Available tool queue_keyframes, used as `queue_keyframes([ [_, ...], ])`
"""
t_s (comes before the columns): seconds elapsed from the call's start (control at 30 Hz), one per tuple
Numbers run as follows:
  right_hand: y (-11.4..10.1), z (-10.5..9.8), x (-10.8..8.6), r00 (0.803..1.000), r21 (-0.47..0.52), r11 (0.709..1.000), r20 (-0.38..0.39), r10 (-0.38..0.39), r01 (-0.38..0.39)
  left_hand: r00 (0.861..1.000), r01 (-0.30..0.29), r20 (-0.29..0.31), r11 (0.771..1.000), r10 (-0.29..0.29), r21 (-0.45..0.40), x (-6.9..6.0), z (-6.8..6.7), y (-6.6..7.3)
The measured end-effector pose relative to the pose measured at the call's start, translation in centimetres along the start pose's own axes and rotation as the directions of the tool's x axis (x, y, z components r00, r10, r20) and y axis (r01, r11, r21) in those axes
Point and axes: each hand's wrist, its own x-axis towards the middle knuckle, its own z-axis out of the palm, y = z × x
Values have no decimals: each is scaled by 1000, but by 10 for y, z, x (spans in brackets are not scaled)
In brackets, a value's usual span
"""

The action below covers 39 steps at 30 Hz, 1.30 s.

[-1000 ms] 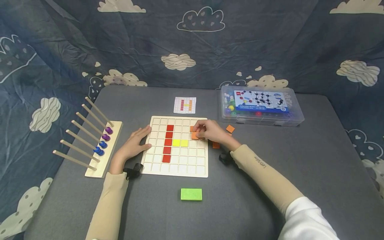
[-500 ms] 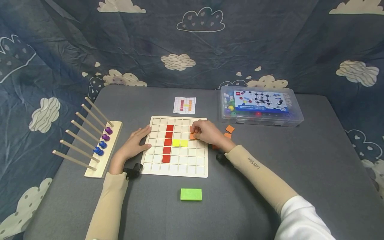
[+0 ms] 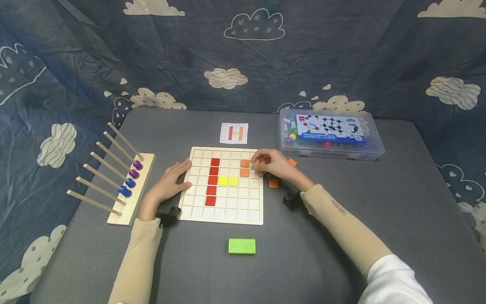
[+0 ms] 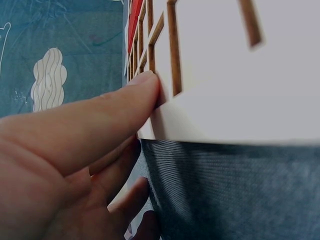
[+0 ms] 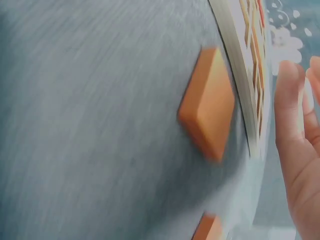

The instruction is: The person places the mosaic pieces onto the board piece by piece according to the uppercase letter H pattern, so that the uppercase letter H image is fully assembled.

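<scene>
On the pale wooden grid board (image 3: pixel 220 214) lie a column of red square tiles (image 3: pixel 213 180) and two yellow tiles (image 3: pixel 228 181). Two orange tiles (image 3: pixel 244 163) sit one below the other in cells near the top right. My left hand (image 3: pixel 168 184) rests along the board's left edge, fingers extended; its thumb (image 4: pixel 115 112) touches the rim in the left wrist view. Over the right edge hovers my right hand (image 3: pixel 274 163), its fingers loosely bent with no tile visible between them. Below it, loose orange tiles (image 5: pixel 210 102) lie on the table, partly hidden from the head view.
A printed pattern card (image 3: pixel 233 133) lies behind the board. Back right stands a clear molecular model kit box (image 3: pixel 330 143). At left is a wooden peg stand (image 3: pixel 146 169) with purple and blue beads. A green block (image 3: pixel 242 246) lies in front.
My right hand has let go of the second orange tile, which now lies in its cell, and has drawn back to the right. The left hand has stayed still.
</scene>
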Motion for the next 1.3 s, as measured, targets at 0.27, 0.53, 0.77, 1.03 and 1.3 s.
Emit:
queue_keyframes([
  [0.27,12,-25,-19,998,67,996,-12,63,-62,1000,-22,-6,1000,22,13,0,0,-1],
  [0.53,22,-42,-42,994,119,988,-45,103,-97,1000,-11,-5,1000,11,8,0,0,-1],
  [0.77,26,-44,-54,990,108,986,-36,134,-129,1000,-7,2,1000,7,-4,-1,-2,0],
  [1.03,28,-34,-59,995,32,995,-24,96,-95,1000,-15,-3,1000,15,2,-1,-1,0],
  [1.3,26,-23,-59,999,-219,975,-39,16,-24,1000,-12,3,1000,12,-3,0,-1,0],
])
